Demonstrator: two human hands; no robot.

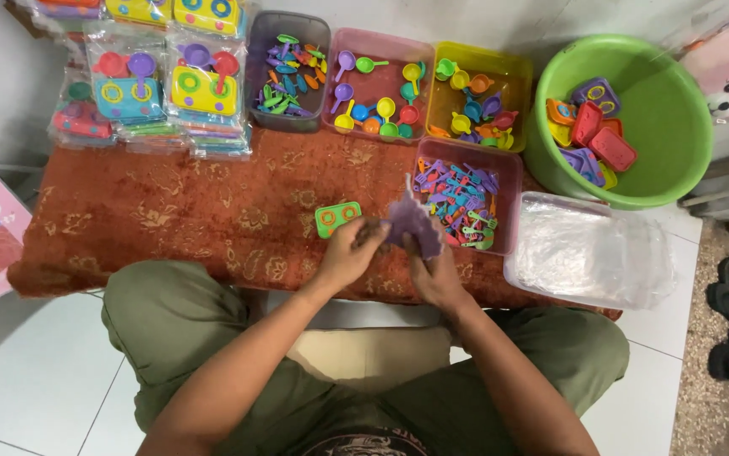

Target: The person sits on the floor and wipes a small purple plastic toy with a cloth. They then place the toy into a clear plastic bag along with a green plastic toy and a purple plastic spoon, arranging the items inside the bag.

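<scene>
Item in hand: one clear plastic bag [413,221] holding purple toy pieces, held above the red patterned rug [170,211], just beside the pink tray of small utensils [466,198]. Left hand [349,252] closed on the bag's left edge; right hand [434,268] pinching its lower right side. Judged step: filling or closing a toy set pack; the next move likely calls for a steady two-handed grip at the bag mouth.

- One green toy stove top [337,218], flat on the rug, near the left hand.
- Four trays of coloured parts: one grey [288,72], two pink, one yellow [476,93].
- One green basin [626,118] of toy lids and boxes.
- One stack of empty clear bags [588,249].
- Several finished packs [162,89], count unclear.
</scene>
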